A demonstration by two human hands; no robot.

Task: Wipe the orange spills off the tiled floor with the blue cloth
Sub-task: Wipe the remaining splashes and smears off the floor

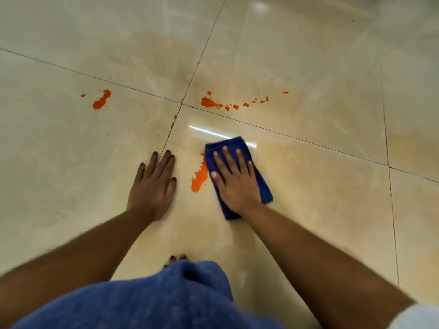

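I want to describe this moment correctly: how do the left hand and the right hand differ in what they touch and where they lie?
The left hand rests flat on the bare tiled floor, while the right hand presses flat on the blue cloth. The left hand lies left of the nearest orange spill; the right hand and cloth lie at its right edge. The left hand spans a grout line; the right hand does not. Both have straight fingers, pointing forward.

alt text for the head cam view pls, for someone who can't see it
A person's right hand presses a folded blue cloth flat on a glossy beige tiled floor, beside an orange spill. The left hand rests flat on the tiles; more orange splatters lie farther ahead.
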